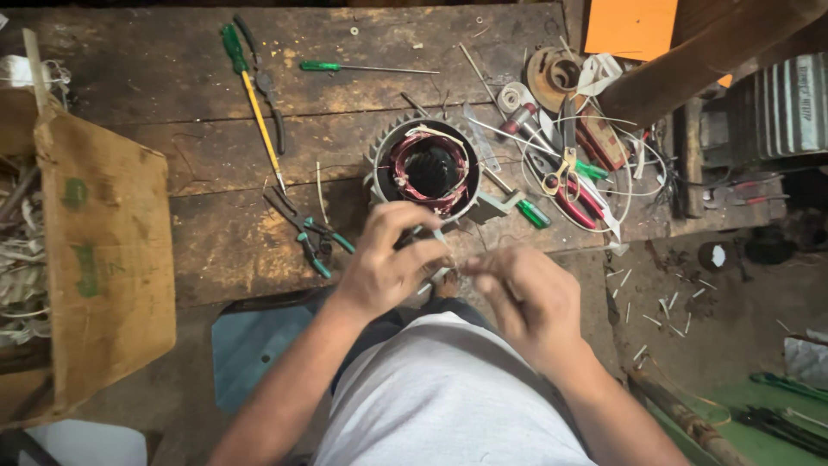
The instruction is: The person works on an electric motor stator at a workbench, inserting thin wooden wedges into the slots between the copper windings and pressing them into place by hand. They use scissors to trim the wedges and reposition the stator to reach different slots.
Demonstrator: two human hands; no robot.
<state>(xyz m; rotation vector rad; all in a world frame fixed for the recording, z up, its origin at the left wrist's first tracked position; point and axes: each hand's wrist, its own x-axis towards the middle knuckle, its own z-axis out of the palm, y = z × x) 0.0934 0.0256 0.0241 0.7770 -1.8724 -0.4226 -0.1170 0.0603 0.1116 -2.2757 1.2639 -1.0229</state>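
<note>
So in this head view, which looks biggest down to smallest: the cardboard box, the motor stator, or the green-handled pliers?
1. Cardboard box, though nearer the camera.
2. Motor stator.
3. Green-handled pliers.

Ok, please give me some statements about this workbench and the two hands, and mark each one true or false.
1. The motor stator with copper windings stands on the wooden bench. True.
2. The left hand and the right hand are close together, just in front of the stator. True.
3. The green-handled pliers are held in the right hand. False: they lie on the bench, left of the hands.
4. The scissors lie left of the stator. False: they lie to its right, among wires.
5. A cardboard box is at the left edge. True.
</note>
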